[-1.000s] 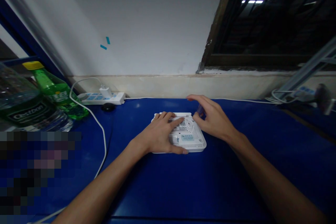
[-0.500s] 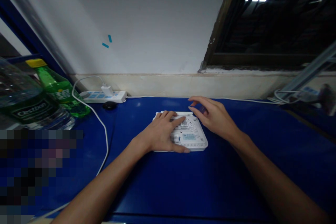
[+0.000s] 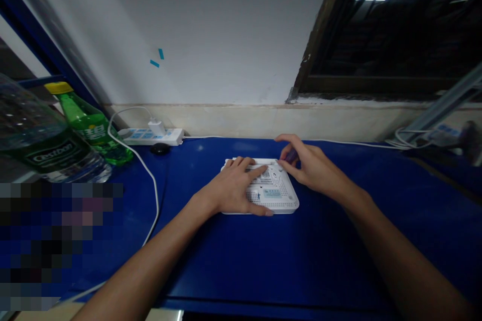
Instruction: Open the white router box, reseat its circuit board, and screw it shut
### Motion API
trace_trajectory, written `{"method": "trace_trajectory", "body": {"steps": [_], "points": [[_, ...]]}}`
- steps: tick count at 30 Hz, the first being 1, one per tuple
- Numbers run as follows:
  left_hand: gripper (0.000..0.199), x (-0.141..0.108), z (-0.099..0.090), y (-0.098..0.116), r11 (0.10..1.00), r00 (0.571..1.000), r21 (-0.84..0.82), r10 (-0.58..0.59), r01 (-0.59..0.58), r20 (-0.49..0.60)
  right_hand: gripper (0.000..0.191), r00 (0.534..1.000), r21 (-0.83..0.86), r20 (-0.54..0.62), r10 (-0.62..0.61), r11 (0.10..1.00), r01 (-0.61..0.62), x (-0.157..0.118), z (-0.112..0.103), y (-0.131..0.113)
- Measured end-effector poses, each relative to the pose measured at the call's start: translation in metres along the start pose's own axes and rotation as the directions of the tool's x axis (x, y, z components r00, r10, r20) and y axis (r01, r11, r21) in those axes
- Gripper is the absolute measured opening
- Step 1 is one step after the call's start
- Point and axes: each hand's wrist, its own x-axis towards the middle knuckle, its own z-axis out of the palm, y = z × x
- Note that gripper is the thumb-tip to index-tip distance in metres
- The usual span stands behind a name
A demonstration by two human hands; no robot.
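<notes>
White vented plastic router (image 3: 273, 198) is located mid-counter, lying flat, underside apparently up, with a QR-type label and a blue-tinted label on the exposed face. Housing appears closed and in one piece; no cable is seen attached.

Left hand (image 3: 229, 191) is pressed palm-down over the near-left part of the housing, fingers spread across it, thumb lying along the near edge: the unit is being pinned to the blue counter (image 3: 241, 261). Right hand (image 3: 311, 170) is curled at the far-right corner of the housing, with the fingers closed around a small dark item (image 3: 290, 156), partly hidden and too small to identify. Whether that item touches the housing cannot be told from this view.

Beyond the hands, a white power strip (image 3: 150, 136) is placed along the wall base, with a white plug adapter (image 3: 158, 128) inserted and a white cable (image 3: 154, 195) running down the counter past the left forearm. A small black round object (image 3: 160, 148) sits just in front of the strip. A green soda bottle (image 3: 92, 128) and a large water bottle (image 3: 41, 145) stand at far left. A second power strip (image 3: 444, 133) is seen at far right, beside a metal rail (image 3: 444, 105).
</notes>
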Motion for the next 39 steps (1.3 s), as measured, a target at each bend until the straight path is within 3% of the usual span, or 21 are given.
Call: {"method": "trace_trajectory", "body": {"steps": [9,15,18,24,29,33,36,39], "points": [[0.105,0.000,0.000,0.000,1.000,1.000,0.004,0.003,-0.003,0.000,0.046,0.998,0.162,-0.047,0.042,0.986,-0.034,-0.002,0.000,0.002],[0.106,0.001,0.000,0.000,1.000,1.000,0.004,0.004,-0.004,0.006,0.054,0.999,0.288,-0.007,0.052,0.956,-0.048,-0.005,0.003,0.006],[0.107,0.001,-0.001,0.000,1.000,1.000,-0.002,0.001,-0.001,0.005,0.056,0.998,0.329,-0.045,0.046,0.944,-0.029,-0.006,0.004,0.007],[0.075,0.006,-0.008,0.003,0.998,0.999,-0.048,-0.036,0.036,-0.012,0.057,0.983,0.406,-0.169,0.075,0.914,0.000,-0.007,-0.004,0.007],[0.058,0.030,-0.011,0.008,0.998,0.988,-0.058,-0.043,0.035,-0.146,0.062,0.959,0.520,-0.243,0.148,0.854,-0.001,-0.008,-0.010,0.015],[0.044,0.062,-0.004,0.012,0.985,0.985,-0.170,-0.034,0.005,-0.166,0.070,0.943,0.632,-0.246,0.224,0.775,-0.019,-0.007,-0.011,0.022],[0.026,0.085,0.004,0.016,0.960,0.992,-0.278,-0.041,0.005,-0.122,0.073,0.931,0.675,-0.255,0.260,0.738,-0.021,-0.008,-0.016,0.028],[0.019,0.103,0.011,0.019,0.960,0.997,-0.279,-0.033,0.014,-0.063,0.075,0.927,0.661,-0.261,0.269,0.750,-0.032,-0.012,-0.028,0.038]]}}
